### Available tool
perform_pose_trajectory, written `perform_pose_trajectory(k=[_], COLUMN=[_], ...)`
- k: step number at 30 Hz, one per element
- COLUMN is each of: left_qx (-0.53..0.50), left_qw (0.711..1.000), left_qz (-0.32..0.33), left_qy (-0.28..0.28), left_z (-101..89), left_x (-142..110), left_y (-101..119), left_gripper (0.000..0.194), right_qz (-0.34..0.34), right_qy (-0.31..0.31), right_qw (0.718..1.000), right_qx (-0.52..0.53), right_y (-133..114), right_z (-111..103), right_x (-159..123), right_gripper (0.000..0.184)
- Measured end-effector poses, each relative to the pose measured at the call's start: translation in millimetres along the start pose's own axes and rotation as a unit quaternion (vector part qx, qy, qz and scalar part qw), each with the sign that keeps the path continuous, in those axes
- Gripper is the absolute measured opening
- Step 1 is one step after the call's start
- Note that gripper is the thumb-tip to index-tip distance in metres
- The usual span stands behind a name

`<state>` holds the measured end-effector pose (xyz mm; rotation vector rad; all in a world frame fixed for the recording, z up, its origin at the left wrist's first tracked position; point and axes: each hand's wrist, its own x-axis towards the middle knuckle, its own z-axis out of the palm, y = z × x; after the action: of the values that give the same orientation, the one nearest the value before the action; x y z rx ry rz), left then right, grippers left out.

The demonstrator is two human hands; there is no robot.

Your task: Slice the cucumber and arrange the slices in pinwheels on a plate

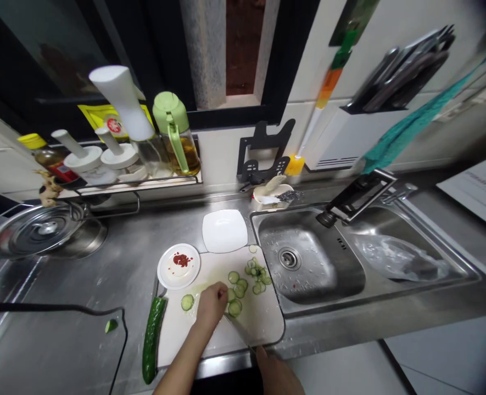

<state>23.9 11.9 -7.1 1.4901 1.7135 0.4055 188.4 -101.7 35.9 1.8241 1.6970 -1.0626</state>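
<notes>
My left hand (212,303) is over the middle of the white cutting board (263,329), its fingers curled in; what they hold, if anything, is hidden. Right beside its fingertips lie cucumber slices (235,308). My right hand (273,370), at the board's front edge, is closed round the handle of a knife (241,331), whose blade points up and left towards my left hand. More cucumber slices (259,277) are heaped at the board's right side, and one slice (187,302) lies to the left. A whole cucumber (154,340) rests along the board's left edge.
A small plate with chopped red bits (166,274) overlaps the board's back left. Behind the board is a white square plate (225,230). The steel sink (308,263) adjoins on the right. A cucumber end (111,326) and a black cable (124,329) lie on the left counter.
</notes>
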Motion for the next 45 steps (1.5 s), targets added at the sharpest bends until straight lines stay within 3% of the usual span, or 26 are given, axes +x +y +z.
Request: perform_pose_trajectory(k=[9,14,21,36,45], left_qx=[0.004,-0.008,0.015,0.038,0.040], left_qw=[0.998,0.997,0.996,0.994,0.994], left_qz=[-0.046,-0.058,-0.068,-0.088,-0.091], left_qy=[0.034,0.046,0.056,0.055,0.049], left_z=[-17.4,-20.8,-17.1,-16.5,-15.7], left_x=[-10.9,-17.3,-17.0,-15.2,-13.3], left_y=[-29.8,-39.1,-40.7,-38.3,-38.8], left_gripper=[0.017,0.017,0.021,0.021,0.021], right_qz=[-0.013,-0.036,-0.047,-0.047,-0.043], right_qy=[-0.029,0.002,0.034,0.084,0.039], right_qw=[0.999,0.999,0.998,0.994,0.998], right_qx=[0.018,-0.004,-0.028,-0.044,-0.011], right_y=[3.5,-2.6,-23.7,-35.6,-40.4], right_z=[-8.3,-4.5,-2.3,-8.5,-14.2], right_x=[-4.2,-1.1,14.5,16.3,18.9], right_gripper=[0.052,0.057,0.059,0.051,0.047])
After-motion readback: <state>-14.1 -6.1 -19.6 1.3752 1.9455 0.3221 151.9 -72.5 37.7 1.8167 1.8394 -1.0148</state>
